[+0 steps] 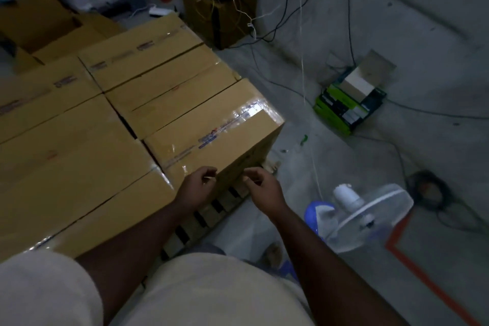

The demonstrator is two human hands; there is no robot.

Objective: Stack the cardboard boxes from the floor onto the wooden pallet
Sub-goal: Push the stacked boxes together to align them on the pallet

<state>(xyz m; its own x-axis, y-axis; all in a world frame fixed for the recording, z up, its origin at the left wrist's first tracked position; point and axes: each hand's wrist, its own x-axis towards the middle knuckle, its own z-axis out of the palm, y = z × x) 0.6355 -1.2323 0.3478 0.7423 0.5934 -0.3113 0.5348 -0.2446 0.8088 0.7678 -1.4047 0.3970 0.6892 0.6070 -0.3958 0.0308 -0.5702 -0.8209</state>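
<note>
Several taped cardboard boxes stand packed side by side on the wooden pallet [225, 200], whose slats show at its near right edge. The nearest box [211, 135] sits at the pallet's right corner with clear tape along its top seam. My left hand [197, 189] hovers at that box's near corner with fingers loosely curled, holding nothing. My right hand [260, 189] hangs beside the same corner, over the pallet edge, fingers also loosely curled and empty. Neither hand plainly touches the box.
A white and blue floor fan [365, 209] lies on the concrete floor right of my right arm. Green boxes [346, 103] and cables sit further right. A box with devices and wires [219, 8] stands behind the pallet. Orange floor tape [423, 275] runs at lower right.
</note>
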